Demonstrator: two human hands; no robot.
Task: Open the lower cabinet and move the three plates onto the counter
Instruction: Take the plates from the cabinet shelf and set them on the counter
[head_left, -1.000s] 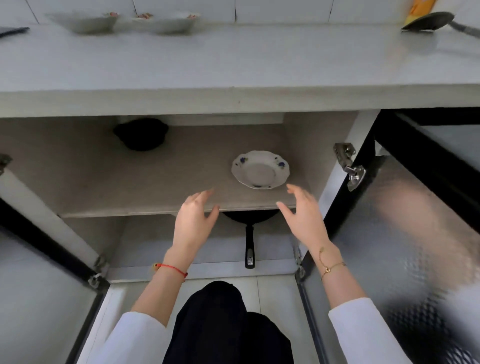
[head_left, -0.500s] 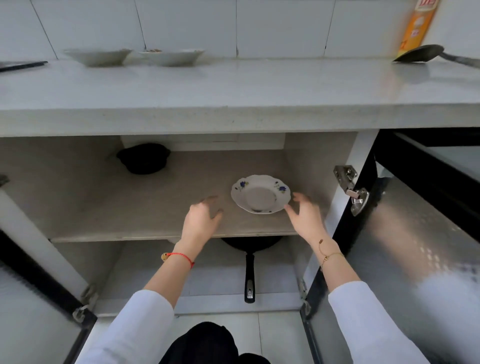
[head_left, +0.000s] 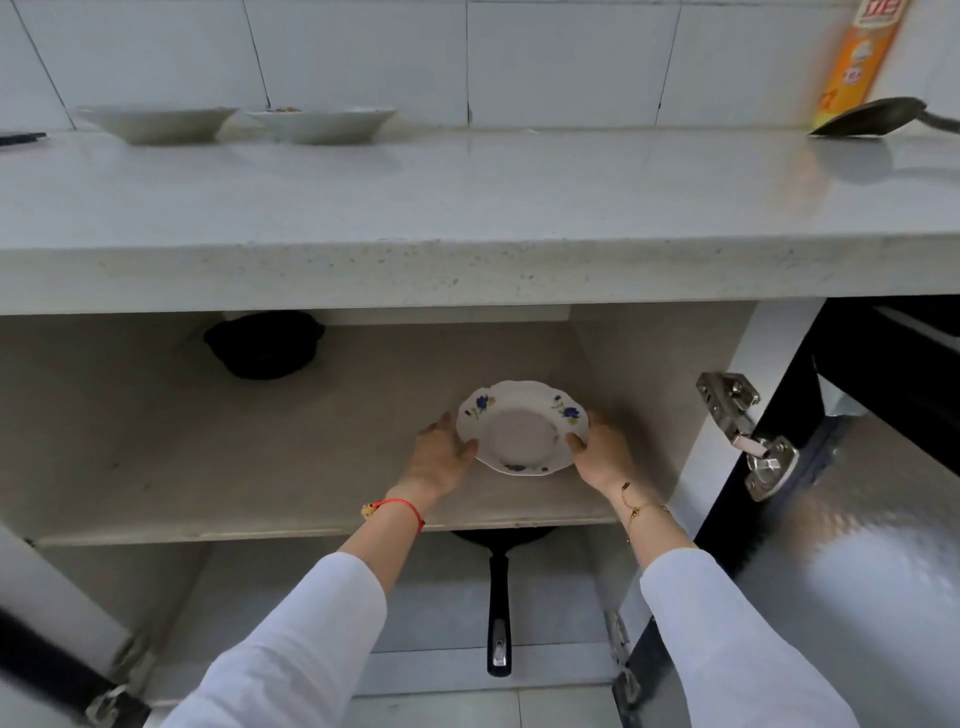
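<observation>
Home kitchen. White tiled wall (head_left: 363, 52) behind pale stone counter (head_left: 467, 208). Two white dishes (head_left: 156, 123) (head_left: 322, 124) at counter's back, dark ladle (head_left: 872, 117) and orange box (head_left: 857, 62) at far right. Below, open cabinet with shelf (head_left: 208, 467), metal door hinge (head_left: 743, 431), black pot (head_left: 265, 345) at back, frying pan (head_left: 498, 597) on lower level, flowered plate (head_left: 522, 426) on shelf.

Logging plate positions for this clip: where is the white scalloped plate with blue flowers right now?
The white scalloped plate with blue flowers is on the cabinet's upper shelf, right of centre, held between the left hand and right hand.
</observation>
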